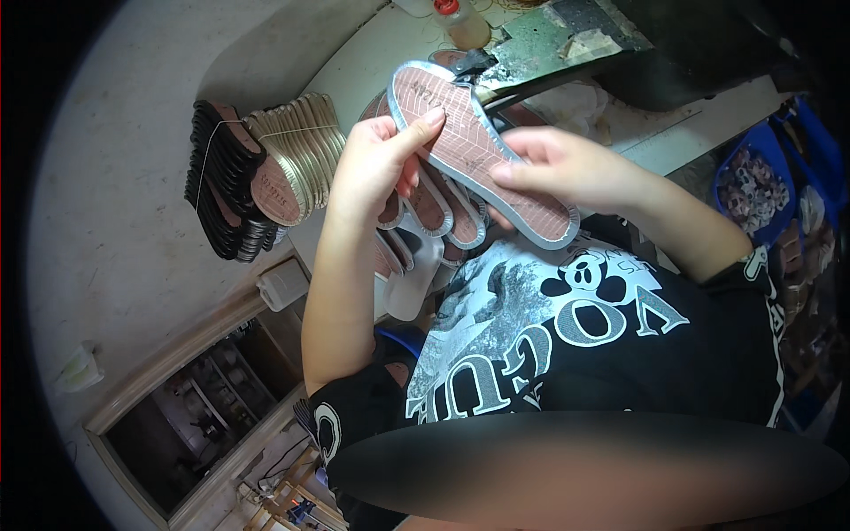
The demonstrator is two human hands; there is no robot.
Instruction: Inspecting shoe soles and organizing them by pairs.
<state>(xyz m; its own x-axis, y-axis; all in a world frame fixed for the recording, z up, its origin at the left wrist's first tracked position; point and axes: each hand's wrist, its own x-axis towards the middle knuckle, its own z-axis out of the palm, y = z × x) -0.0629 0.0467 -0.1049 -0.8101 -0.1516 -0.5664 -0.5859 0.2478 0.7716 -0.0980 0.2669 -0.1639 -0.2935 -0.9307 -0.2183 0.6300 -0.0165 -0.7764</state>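
A shoe insole [452, 133] with a pinkish-brown lined top and a silver-grey bound edge is held up in front of my chest, slanting from upper left to lower right. My left hand [390, 155] grips its left side, the thumb pressed flat on the upper face. On the opposite edge, my right hand [549, 168] pinches it, thumb on top and fingers underneath. Below and behind it are several similar grey-edged insoles [429, 208], partly covered by the held one and my left hand.
String-tied stacks of black-edged insoles [226, 190] and gold-edged insoles [305, 146] stand by the wall at left. A worn green machine plate [553, 49] and a red-capped bottle [465, 26] are on the white tabletop [354, 53]. At right, a blue basket [730, 168] contains small pieces.
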